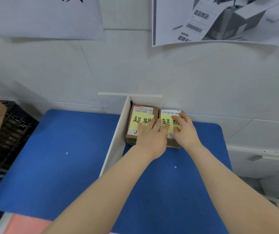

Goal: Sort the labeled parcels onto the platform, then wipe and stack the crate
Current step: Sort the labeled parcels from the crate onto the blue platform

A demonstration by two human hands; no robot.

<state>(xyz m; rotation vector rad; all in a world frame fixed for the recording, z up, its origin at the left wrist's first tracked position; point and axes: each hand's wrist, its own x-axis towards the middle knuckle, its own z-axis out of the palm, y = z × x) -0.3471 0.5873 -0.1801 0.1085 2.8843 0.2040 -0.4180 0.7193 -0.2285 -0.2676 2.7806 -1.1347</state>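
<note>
Two brown boxes [143, 115] (yellow notes on top) lie lengthwise toward the wall, left hand [150, 141] and right hand [185, 130] pressed flat on them.

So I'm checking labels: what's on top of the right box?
A yellow note and a barcode label. Both hands, left hand and right hand, cover part of the right box.

One head-worn wide-angle camera looks forward and steeply down over both forearms onto the blue platform [68, 157]. It faces a white wall [152, 68] close behind, with posters [219, 19] near the top edge. Straight lines bow toward the borders.
</note>
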